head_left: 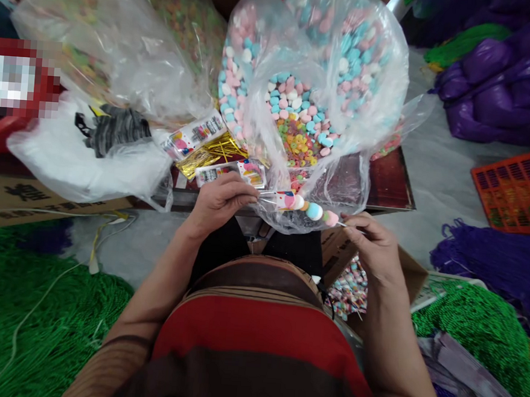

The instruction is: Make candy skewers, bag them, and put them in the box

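A marshmallow candy skewer (314, 211) is stretched between my hands, with pink, white and blue puffs and small gummy rings in a row. Its left part lies inside a clear printed wrapper (285, 200). My left hand (219, 200) is closed in a pinch on the wrapper's left end. At the other side my right hand (373, 239) pinches the thin stick at the skewer's bare end. Just beyond the hands lie stacks of printed wrappers (230, 173) and gold twist ties (204, 158). An opened bag of marshmallows (294, 98) holds gummy rings (296, 141) near its mouth.
Bags of gummy rings (181, 29) and a white plastic bag (90, 168) stand on the dark red table (388, 183). Below right, a cardboard box holds wrapped candy skewers (351, 292). An orange crate (515, 189), purple bundles and green cord piles (35, 303) surround me.
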{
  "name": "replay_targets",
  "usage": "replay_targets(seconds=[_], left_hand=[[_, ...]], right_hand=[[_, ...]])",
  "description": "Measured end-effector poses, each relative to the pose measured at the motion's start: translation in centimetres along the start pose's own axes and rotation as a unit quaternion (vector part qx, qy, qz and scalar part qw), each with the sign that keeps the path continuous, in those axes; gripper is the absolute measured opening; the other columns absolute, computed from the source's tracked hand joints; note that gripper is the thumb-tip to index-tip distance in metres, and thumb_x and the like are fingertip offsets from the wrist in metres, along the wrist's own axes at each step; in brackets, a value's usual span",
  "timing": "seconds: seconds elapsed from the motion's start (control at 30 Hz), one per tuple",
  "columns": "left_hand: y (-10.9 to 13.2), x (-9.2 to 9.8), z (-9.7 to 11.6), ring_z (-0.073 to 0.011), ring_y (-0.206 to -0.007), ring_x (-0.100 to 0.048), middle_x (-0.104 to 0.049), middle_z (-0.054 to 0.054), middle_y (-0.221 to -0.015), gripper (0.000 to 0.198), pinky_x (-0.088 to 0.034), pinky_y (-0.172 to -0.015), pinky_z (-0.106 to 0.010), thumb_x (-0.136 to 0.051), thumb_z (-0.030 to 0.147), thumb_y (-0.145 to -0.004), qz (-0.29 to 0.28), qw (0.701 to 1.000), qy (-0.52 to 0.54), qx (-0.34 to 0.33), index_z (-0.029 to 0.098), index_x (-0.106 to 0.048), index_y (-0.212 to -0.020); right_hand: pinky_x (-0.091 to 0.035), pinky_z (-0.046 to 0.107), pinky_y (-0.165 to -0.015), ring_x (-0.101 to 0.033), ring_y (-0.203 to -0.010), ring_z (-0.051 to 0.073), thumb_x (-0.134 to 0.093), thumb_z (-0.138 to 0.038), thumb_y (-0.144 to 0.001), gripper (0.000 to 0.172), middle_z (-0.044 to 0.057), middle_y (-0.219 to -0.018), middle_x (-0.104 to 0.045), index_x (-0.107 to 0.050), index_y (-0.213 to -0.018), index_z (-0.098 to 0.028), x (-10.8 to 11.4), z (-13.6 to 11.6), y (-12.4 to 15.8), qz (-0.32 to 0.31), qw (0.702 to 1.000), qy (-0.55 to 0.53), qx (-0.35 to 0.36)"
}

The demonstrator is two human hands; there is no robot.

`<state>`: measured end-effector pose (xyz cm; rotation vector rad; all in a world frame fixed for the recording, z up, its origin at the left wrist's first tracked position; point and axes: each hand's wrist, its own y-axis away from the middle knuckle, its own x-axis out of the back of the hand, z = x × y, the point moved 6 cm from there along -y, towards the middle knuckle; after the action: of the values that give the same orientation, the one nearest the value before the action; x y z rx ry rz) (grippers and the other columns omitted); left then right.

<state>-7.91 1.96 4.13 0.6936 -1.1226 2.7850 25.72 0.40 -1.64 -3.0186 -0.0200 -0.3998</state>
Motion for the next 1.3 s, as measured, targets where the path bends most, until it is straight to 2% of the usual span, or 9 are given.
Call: replay_targets(seconds=[0.23,0.37,0.5,0.63,0.83,0.97,1.07,1.17,1.3], left_hand=[[0.0,0.2,-1.2,-0.0146,-0.074,-0.066,-0.073,-0.002,-0.078,0.015,-0.053,-0.069,-0.029,-0.071,0.038,-0.091,0.016,0.994,0.078,0.072,0.026,-0.078,-0.086],[0.1,-0.4,-1.8,-0.0152,-0.074,-0.065,-0.072,-0.002,-0.078,0.018,-0.052,-0.070,-0.030,-0.071,0.039,-0.090,0.006,0.987,0.117,0.108,0.024,-0.077,-0.084],[0.5,-1.0,-2.4,-0.0140,-0.073,-0.064,-0.071,-0.002,-0.076,0.016,-0.051,-0.070,-0.028,-0.072,0.037,-0.090,-0.004,0.977,0.171,0.127,0.023,-0.077,-0.083],[1.1,-1.4,-3.6,-0.0124,-0.071,-0.064,-0.071,-0.001,-0.076,0.013,-0.051,-0.069,-0.026,-0.076,0.036,-0.088,0.022,0.961,0.219,0.169,0.023,-0.077,-0.083],[2.2,-2.2,-5.9,-0.0131,-0.070,-0.063,-0.070,-0.002,-0.076,0.025,-0.052,-0.067,-0.026,-0.080,0.047,-0.082,0.060,0.929,0.269,0.248,0.022,-0.077,-0.081],[2.3,-2.6,-6.3,-0.0120,-0.070,-0.063,-0.071,-0.001,-0.077,0.023,-0.052,-0.068,-0.025,-0.080,0.046,-0.081,0.057,0.925,0.280,0.252,0.023,-0.078,-0.081],[2.3,-2.7,-6.4,-0.0117,-0.069,-0.062,-0.070,-0.001,-0.075,0.024,-0.052,-0.068,-0.025,-0.080,0.046,-0.081,0.049,0.923,0.284,0.256,0.023,-0.077,-0.080],[2.4,-2.5,-6.6,-0.0116,-0.066,-0.062,-0.068,0.000,-0.071,0.027,-0.052,-0.066,-0.024,-0.081,0.048,-0.079,0.067,0.916,0.286,0.274,0.022,-0.076,-0.080],[2.6,-2.3,-6.9,-0.0095,-0.063,-0.063,-0.067,0.002,-0.069,0.027,-0.051,-0.063,-0.021,-0.080,0.047,-0.081,0.087,0.909,0.279,0.296,0.021,-0.073,-0.080]], right_hand=[[-0.050,0.042,-0.094,-0.068,-0.095,0.024,-0.083,-0.049,-0.075,0.024,0.001,-0.082,-0.067,-0.075,-0.075,-0.027,-0.1,-0.1,-0.1,-0.004,1.000,-0.006,-0.012],[-0.052,0.043,-0.092,-0.070,-0.094,0.025,-0.083,-0.048,-0.074,0.024,0.001,-0.081,-0.069,-0.074,-0.075,-0.026,0.1,0.4,0.0,0.024,0.999,-0.036,-0.022],[-0.051,0.041,-0.091,-0.070,-0.093,0.023,-0.081,-0.046,-0.078,0.021,0.002,-0.088,-0.073,-0.077,-0.077,-0.026,0.2,0.8,0.0,0.029,0.999,-0.012,-0.028],[-0.052,0.041,-0.090,-0.071,-0.094,0.024,-0.079,-0.045,-0.080,0.019,0.002,-0.086,-0.074,-0.077,-0.075,-0.026,0.2,0.6,0.0,0.023,1.000,-0.004,-0.019],[-0.053,0.045,-0.092,-0.072,-0.099,0.027,-0.077,-0.045,-0.081,0.019,0.002,-0.083,-0.073,-0.077,-0.077,-0.027,0.1,0.1,-0.2,0.032,0.999,0.001,-0.013],[-0.053,0.045,-0.093,-0.072,-0.100,0.027,-0.078,-0.045,-0.081,0.018,0.002,-0.086,-0.074,-0.077,-0.078,-0.027,0.1,0.3,-0.2,0.030,0.999,0.007,-0.017],[-0.053,0.043,-0.091,-0.071,-0.098,0.025,-0.078,-0.045,-0.081,0.018,0.002,-0.086,-0.074,-0.077,-0.077,-0.027,0.1,0.5,-0.1,0.034,0.999,0.006,-0.017],[-0.053,0.040,-0.086,-0.070,-0.090,0.023,-0.078,-0.045,-0.081,0.020,0.002,-0.084,-0.072,-0.075,-0.076,-0.026,0.4,0.2,-0.3,0.044,0.999,0.015,-0.019],[-0.050,0.033,-0.071,-0.059,-0.066,0.016,-0.080,-0.045,-0.077,0.024,-0.002,-0.066,-0.063,-0.072,-0.071,-0.023,2.2,-0.9,-1.4,0.113,0.993,0.005,-0.029]])
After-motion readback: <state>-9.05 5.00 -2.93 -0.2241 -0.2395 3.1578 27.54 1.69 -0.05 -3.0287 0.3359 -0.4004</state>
